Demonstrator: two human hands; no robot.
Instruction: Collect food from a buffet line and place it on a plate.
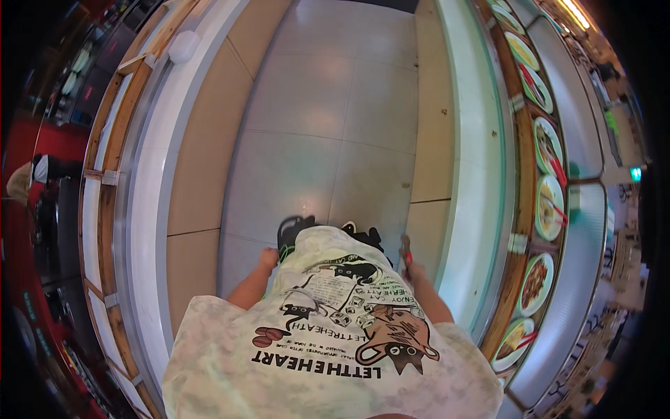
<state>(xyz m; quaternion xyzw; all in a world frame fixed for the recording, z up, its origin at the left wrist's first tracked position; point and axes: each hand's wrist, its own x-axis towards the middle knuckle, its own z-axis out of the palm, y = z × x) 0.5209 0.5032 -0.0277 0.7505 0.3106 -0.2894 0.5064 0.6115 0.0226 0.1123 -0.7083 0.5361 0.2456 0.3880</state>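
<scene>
My left hand [268,258] hangs low beside my light printed shirt [317,335], its fingers curled. Right by it are a thin green cord [285,253] and a black shape [294,230] with a looped edge. Whether the hand grips either one is hard to see. On the other side of the shirt my right hand [414,268] is closed, and a narrow reddish-brown thing [406,248] sticks up from it, too small to name. Black footwear [370,236] shows past the shirt's far hem.
I stand on a grey tiled aisle [314,105] between two counters. Along the right counter [481,140], plates of food [536,285] line a wooden ledge behind glass. A white counter [160,140] with a wood-framed ledge runs along the left. Beyond it is another person [42,171].
</scene>
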